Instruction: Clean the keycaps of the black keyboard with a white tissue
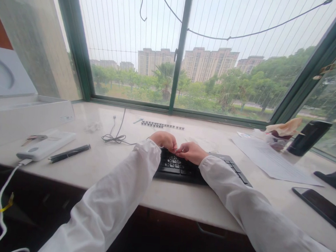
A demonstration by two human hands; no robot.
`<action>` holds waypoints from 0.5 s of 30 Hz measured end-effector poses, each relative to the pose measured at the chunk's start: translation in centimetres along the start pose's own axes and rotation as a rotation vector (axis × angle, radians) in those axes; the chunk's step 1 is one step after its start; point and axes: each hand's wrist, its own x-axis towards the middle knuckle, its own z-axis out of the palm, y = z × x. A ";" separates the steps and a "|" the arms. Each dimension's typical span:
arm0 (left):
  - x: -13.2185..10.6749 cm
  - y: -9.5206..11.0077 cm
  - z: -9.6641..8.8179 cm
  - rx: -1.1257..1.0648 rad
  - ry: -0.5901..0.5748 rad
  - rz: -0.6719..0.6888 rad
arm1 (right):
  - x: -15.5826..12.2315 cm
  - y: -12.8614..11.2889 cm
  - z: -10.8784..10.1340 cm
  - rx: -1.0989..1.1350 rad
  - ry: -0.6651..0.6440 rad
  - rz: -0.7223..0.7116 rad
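Observation:
A black keyboard [178, 176] lies on the white windowsill counter, with part of its keys hidden under my hands and sleeves. Over its upper rows, my left hand [164, 140] is closed, fingers pinched together. My right hand [193, 152] meets it from the other side, thumb and fingertips also pressed together. What sits between the fingertips is too small to make out. Beyond the hands, small dark keycaps [162, 125] are lined up in two rows, with a thin bluish stick [138, 121] at their left end. The keyboard's coiled cable [117, 138] rests to the left.
On the left are a black pen [69, 153], a white power bank [45, 146] with keys [34, 139] on it and a white cable, and a white box [27, 116]. Paper [275, 158], a black bottle [309, 138] and a phone [320, 205] lie at right.

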 end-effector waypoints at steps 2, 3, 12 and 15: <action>-0.1 0.3 0.0 0.030 0.024 -0.002 | 0.0 0.0 0.0 -0.017 0.003 0.009; -0.2 0.4 -0.1 0.040 0.035 -0.002 | 0.0 -0.1 0.0 -0.026 0.003 0.015; -0.6 1.1 0.3 0.055 0.084 -0.011 | -0.1 -0.3 0.4 -0.144 0.058 -0.029; -0.7 0.5 0.4 0.028 0.085 -0.015 | -0.2 -0.2 0.4 -0.074 0.011 -0.007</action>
